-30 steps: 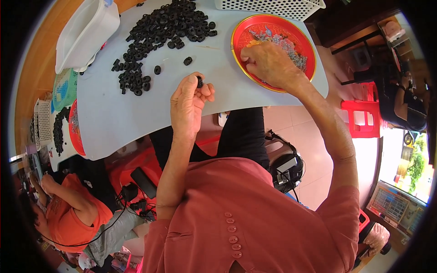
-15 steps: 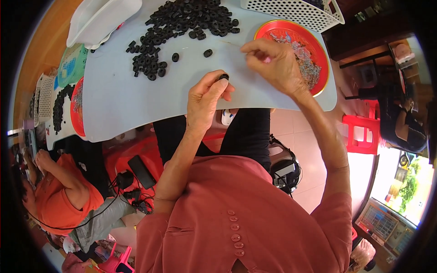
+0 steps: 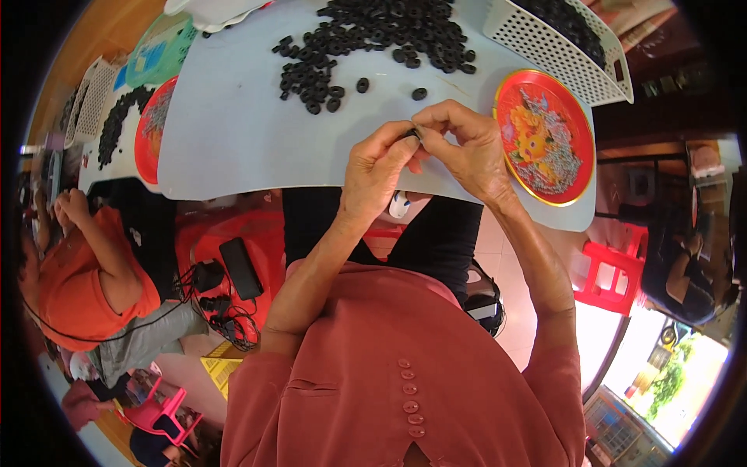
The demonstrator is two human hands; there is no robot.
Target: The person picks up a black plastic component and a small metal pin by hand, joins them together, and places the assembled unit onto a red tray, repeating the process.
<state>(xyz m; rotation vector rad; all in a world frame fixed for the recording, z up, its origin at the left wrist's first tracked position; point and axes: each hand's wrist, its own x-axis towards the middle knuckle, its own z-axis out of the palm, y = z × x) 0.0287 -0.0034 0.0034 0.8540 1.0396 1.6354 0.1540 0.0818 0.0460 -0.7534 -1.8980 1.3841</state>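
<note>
My left hand (image 3: 375, 173) and my right hand (image 3: 459, 144) meet over the near edge of the pale grey table (image 3: 233, 140). Both pinch one small black ring (image 3: 412, 135) between their fingertips; most of the ring is hidden by the fingers. A heap of similar black rings (image 3: 373, 35) lies on the table beyond my hands, with loose ones (image 3: 419, 93) close by. A red round tray (image 3: 543, 134) with small pieces in it sits just right of my right hand.
A white perforated basket (image 3: 552, 43) holding black rings stands at the far right. Another person in orange (image 3: 85, 272) sits at the left near a second red tray (image 3: 152, 128) and a white basket (image 3: 89, 97). Red stools (image 3: 615, 272) stand on the floor.
My right hand left the red tray and came left to meet my left hand. Both now grip the ring that the left hand alone held before.
</note>
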